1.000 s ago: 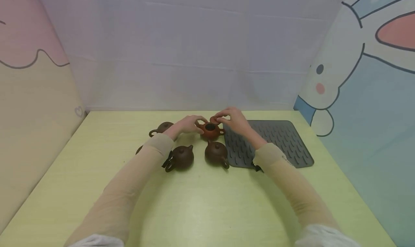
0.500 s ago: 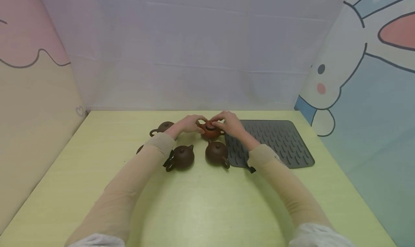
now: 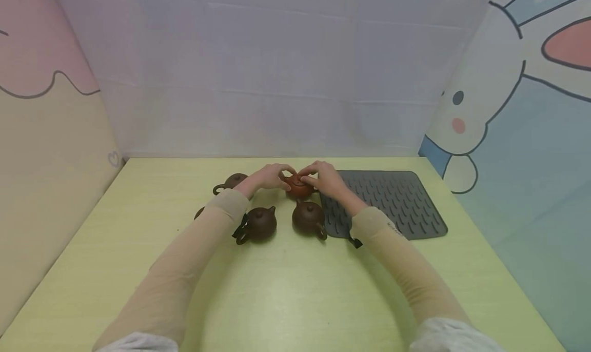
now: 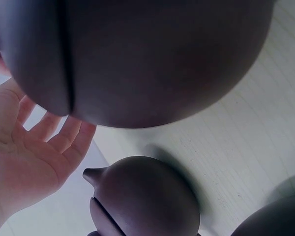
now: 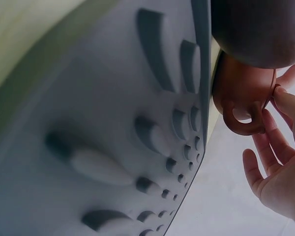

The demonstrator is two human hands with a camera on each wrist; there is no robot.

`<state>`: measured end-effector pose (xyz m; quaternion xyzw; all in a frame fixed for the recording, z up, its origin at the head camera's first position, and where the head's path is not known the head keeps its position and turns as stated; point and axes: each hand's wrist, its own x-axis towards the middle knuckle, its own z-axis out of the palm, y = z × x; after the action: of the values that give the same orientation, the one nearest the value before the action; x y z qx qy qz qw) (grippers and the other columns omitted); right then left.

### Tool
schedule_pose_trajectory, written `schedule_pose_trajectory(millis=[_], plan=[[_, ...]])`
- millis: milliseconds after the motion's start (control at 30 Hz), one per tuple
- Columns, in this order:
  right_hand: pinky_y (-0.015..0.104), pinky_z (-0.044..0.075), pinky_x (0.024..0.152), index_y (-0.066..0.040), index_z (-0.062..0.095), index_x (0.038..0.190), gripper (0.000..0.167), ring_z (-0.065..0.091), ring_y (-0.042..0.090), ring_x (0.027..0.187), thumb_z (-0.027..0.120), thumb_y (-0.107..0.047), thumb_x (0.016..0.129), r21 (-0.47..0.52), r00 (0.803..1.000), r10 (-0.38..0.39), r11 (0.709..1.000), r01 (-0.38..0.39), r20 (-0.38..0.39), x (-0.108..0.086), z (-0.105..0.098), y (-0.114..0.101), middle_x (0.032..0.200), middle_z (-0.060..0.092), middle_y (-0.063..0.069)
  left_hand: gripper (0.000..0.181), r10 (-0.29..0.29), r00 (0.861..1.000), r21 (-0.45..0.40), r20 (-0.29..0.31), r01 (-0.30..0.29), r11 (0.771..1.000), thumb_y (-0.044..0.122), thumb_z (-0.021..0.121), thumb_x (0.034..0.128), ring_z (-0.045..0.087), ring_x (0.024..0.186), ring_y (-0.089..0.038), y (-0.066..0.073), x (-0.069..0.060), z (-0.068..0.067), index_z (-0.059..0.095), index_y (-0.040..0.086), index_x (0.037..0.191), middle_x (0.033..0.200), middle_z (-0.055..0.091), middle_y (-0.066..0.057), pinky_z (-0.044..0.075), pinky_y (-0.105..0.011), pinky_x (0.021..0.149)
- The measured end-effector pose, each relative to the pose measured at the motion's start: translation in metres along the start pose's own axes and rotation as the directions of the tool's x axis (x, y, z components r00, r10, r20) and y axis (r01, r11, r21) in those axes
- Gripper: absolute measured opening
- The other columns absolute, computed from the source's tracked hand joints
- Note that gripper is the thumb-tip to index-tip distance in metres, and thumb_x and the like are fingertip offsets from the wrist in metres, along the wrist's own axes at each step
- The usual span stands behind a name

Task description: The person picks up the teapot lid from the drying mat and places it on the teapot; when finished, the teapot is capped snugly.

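Note:
A reddish-brown teapot stands at the back middle of the table. My left hand holds its left side, by the spout, between thumb and fingers. Its small lid lies over the opening, and my right hand pinches it from above with thumb and fingertips. In the right wrist view the right hand is beside the red teapot's looped handle, its lower fingers spread. A dark teapot blocks much of the left wrist view, hiding the left fingertips' contact.
Dark brown teapots stand near the hands: one in front of the red teapot, one at front left, one behind the left wrist. Another is mostly hidden by the left sleeve. A grey ridged mat lies at right.
My right hand has moved left and down, bringing the lid from beside the red teapot's rim onto its opening. The left hand has stayed on the teapot.

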<state>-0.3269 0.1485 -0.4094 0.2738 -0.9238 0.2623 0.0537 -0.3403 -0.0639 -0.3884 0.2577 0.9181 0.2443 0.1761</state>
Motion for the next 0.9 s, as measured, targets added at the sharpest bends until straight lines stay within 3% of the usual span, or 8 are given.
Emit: schedule_pose_trajectory(millis=[667,900], plan=[[0.042,0.054,0.09,-0.017,0.075,0.117,0.024,0.065,0.026,0.105,0.067,-0.021,0.095,-0.024,1.0,0.02,1.0,-0.019,0.019,0.003,0.001,-0.003,0.111,0.075,0.004,0.052,-0.016,1.0,0.018,-0.014,0.017,1.0,0.02,0.068,0.093,0.061,0.121,-0.033,-0.003,-0.003,-0.003,0.052,0.015,0.142,0.128,0.065,-0.018,0.049,-0.048,0.101],[0.047,0.052,0.097,-0.012,0.063,0.134,0.041,0.061,0.031,0.117,0.065,-0.028,0.096,-0.116,0.999,0.024,0.993,-0.018,0.045,-0.007,-0.005,-0.006,0.127,0.067,0.013,0.06,-0.007,1.0,0.088,-0.027,0.009,0.996,0.026,0.067,0.0939,0.058,0.126,-0.035,-0.002,-0.012,-0.005,0.045,0.01,0.147,0.133,0.062,-0.019,0.046,-0.05,0.106]])
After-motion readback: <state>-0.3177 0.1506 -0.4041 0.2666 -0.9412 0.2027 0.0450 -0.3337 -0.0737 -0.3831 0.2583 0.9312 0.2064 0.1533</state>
